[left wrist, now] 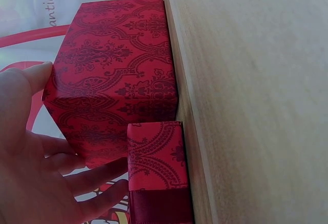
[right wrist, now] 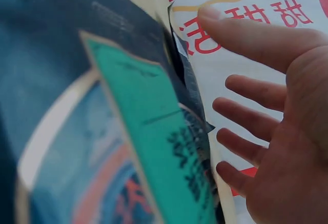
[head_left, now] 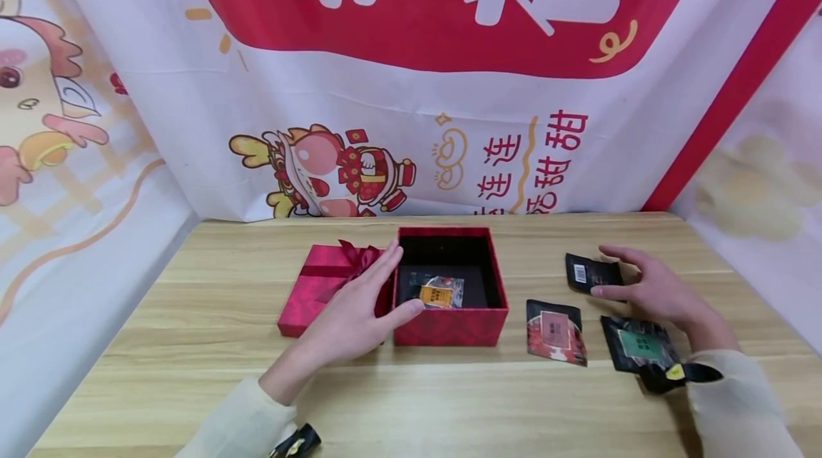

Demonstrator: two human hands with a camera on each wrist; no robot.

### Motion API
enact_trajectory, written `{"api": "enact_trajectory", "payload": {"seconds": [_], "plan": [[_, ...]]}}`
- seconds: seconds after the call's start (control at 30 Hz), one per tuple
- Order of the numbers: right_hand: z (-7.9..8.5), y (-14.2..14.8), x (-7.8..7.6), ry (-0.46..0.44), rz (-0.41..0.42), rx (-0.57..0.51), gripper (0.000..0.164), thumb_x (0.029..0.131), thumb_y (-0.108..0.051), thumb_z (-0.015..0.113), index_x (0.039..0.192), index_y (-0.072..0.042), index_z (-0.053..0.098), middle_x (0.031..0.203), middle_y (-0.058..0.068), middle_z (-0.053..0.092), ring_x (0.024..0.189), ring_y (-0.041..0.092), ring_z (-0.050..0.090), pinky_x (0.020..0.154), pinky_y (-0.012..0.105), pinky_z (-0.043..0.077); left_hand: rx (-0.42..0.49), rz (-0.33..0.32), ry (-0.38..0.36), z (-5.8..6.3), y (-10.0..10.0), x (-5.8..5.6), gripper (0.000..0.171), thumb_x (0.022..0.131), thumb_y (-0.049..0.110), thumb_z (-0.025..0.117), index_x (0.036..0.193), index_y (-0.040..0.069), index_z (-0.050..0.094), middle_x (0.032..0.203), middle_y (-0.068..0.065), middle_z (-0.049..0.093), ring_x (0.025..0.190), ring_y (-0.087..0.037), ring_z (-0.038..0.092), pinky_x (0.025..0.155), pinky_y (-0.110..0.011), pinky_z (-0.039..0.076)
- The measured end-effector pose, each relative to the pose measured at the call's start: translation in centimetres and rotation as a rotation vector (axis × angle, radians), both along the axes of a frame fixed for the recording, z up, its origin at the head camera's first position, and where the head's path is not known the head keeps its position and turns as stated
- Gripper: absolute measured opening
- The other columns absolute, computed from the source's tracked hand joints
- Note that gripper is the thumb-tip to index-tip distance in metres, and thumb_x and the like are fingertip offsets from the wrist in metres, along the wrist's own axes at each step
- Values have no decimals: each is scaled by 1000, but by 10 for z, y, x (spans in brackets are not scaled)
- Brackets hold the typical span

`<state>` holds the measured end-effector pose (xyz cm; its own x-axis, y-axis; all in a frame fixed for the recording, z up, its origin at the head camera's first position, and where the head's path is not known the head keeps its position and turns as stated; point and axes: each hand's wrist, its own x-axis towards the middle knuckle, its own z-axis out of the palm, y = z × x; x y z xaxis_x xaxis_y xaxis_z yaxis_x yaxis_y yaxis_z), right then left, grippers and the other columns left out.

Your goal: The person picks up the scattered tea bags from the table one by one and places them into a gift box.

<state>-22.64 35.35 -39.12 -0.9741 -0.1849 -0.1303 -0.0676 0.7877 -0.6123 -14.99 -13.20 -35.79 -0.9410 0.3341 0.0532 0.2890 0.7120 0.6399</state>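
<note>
Well, from where I stand, the left hand (head_left: 349,312) rests at the near left corner of a red patterned box (head_left: 449,327), its thumb laid over the front rim and its other fingers stretched along the left side. It touches the box with extended fingers and doesn't close around it. Just to the right of that hand, inside the open box, lies a packet with an orange label (head_left: 439,294). On the hand's other side sits a red lid (head_left: 305,301) with a dark red ribbon bow (head_left: 356,260); the fingers reach into the narrow space between box and lid.

Over on the other side, the right hand (head_left: 661,290) is spread, thumb and forefinger apart, at a black packet (head_left: 591,272) whose upper face carries a white barcode. Whether any finger actually touches it, I can't tell. Between the two hands, nearer the right one, a packet with a reddish label (head_left: 556,332) lies flat, apart from the box. Close by the right wrist, on its left, rests a packet with a green label (head_left: 642,345), next to a black wrist strap (head_left: 664,377). Below both hands spreads a pale wooden table (head_left: 488,401), and beyond them hangs a white printed cloth (head_left: 411,101) with red lettering.
</note>
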Motion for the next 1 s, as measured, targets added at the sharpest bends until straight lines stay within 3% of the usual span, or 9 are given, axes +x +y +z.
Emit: {"api": "enact_trajectory", "payload": {"seconds": [0.23,0.57,0.77,1.0], "plan": [[-5,2,-1,-42,-5,18,103,89,-47,83,167,-7,30,168,37,25,145,64,30,109,84,31,12,-10,5,0,2,0,92,99,66,62,171,35,15,180,13,9,167,-28,20,125,-71,30],[-7,1,-2,17,9,67,97,90,-41,84,162,2,37,161,40,30,141,68,32,110,82,33,10,-6,1,-1,1,0,94,97,72,59,171,35,15,179,16,9,167,-27,20,127,-68,30],[-7,1,-1,22,-11,117,97,89,-46,84,160,2,40,154,40,33,126,58,42,101,76,43,11,-5,4,0,1,0,92,98,70,60,171,34,16,179,15,9,167,-27,20,127,-68,30],[-7,0,-2,10,-21,125,96,88,-49,84,159,1,43,151,40,31,120,52,41,97,69,46,14,-2,6,0,1,0,91,99,65,63,171,34,16,180,13,10,167,-27,20,127,-68,29]]}}
